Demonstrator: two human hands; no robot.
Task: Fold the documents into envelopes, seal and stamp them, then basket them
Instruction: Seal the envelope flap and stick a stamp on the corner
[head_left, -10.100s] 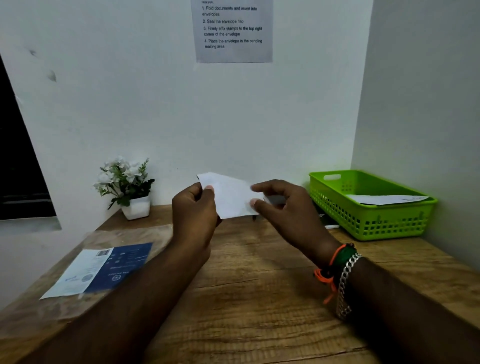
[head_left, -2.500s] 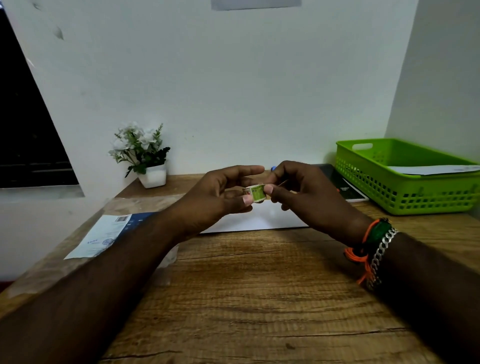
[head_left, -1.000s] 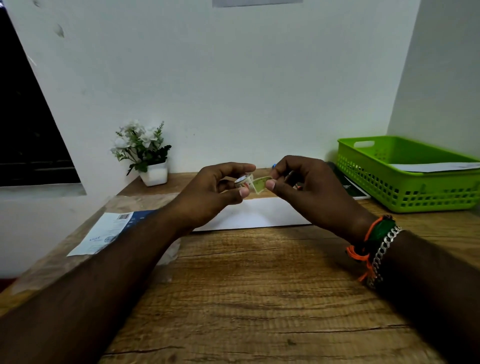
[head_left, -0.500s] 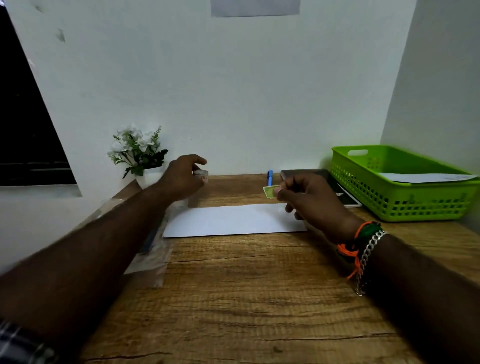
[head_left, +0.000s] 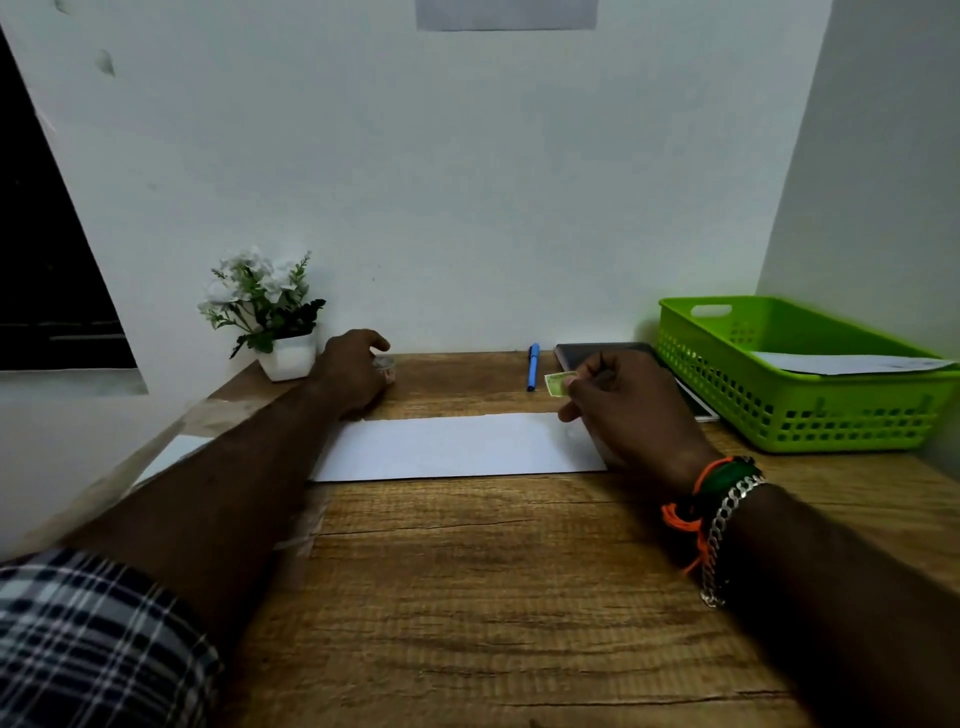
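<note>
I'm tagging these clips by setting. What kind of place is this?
Probably a small mail-preparation desk in an office corner: a white envelope lies on the wooden desk, the right hand holds a stamp, and a green basket holds finished mail.

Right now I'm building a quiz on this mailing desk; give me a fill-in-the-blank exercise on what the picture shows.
1. The right hand pinches a small green ____.
2. The white envelope lies flat on the wooden ____.
3. The blue pen lies between the left hand and the dark ____.
4. The green basket already holds a white ____.

Missing words: stamp; desk; notebook; envelope
</note>
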